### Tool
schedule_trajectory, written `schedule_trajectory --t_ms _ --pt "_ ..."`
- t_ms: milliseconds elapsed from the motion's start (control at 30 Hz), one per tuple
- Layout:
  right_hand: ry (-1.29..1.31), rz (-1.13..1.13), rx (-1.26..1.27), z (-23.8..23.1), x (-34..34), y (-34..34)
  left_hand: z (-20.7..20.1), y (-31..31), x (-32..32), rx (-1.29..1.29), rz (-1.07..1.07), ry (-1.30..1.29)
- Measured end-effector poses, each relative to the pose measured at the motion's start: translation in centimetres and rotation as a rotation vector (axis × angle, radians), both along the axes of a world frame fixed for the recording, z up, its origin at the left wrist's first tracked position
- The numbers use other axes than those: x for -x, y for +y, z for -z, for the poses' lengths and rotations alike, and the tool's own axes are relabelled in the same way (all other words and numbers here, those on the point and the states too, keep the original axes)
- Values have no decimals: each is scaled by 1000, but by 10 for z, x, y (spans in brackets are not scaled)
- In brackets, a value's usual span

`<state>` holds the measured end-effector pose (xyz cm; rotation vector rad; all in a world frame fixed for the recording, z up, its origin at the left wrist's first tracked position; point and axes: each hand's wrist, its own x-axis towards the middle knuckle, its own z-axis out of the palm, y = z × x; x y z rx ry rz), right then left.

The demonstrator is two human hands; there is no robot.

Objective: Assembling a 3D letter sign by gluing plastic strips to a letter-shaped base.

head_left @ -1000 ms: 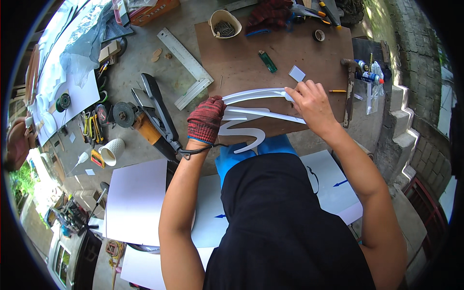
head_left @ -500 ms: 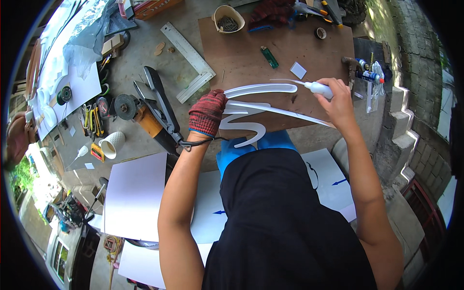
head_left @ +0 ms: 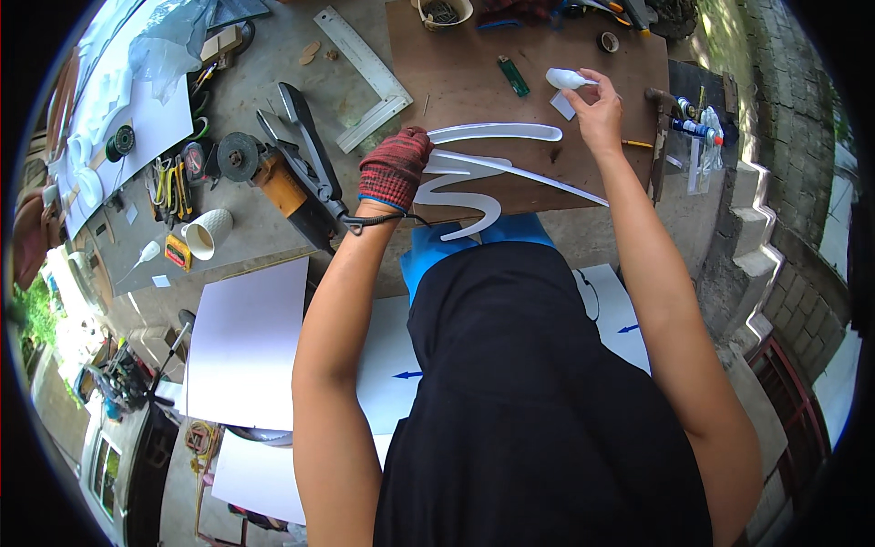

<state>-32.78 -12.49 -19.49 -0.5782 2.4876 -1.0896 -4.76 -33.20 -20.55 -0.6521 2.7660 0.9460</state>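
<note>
My left hand, in a red and black knit glove, is closed on a white curved cut-out shape held above the near edge of the brown board. Its lower part curls like an S, and a thin white strip slants away to the right. My bare right hand pinches a small white squeeze bottle over the board, beyond the cut-out. The bottle's thin nozzle does not show clearly now. A small white square lies just below the bottle, partly covered by my hand.
An angle grinder with its cord lies left of my glove. Beyond it is a metal square. On the brown board are a green lighter and a tape roll. A white cup lies at left.
My right hand has moved away from the cut-out, farther over the board and left, turning the bottle. The gloved hand keeps its hold on the cut-out. The whole view has shifted slightly.
</note>
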Motion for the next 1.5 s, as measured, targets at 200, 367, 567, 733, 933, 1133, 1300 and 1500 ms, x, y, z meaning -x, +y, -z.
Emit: schedule_trajectory --t_ms 200,367,567,733,933,1133,1300,1500 --pt "127 47 -321 -27 -65 -3 4 0 -3 -23 -9 -22" --pt "102 -391 -320 -29 -101 -53 2 1 -1 30 28 -11" --pt "-92 -461 -578 -17 -99 -81 0 2 1 13 0 -66" --pt "-41 -517 -583 -14 -100 -82 10 3 -1 57 22 -17" --pt "-57 -501 -537 -9 -100 -79 5 2 0 16 0 -37" --pt "-39 -499 -525 -7 -100 -77 6 3 2 -6 -5 -40" --pt "-52 -502 -507 -6 -97 -74 4 4 5 56 21 -35" --pt "-41 -499 -509 -2 -100 -74 6 4 1 72 15 -4"
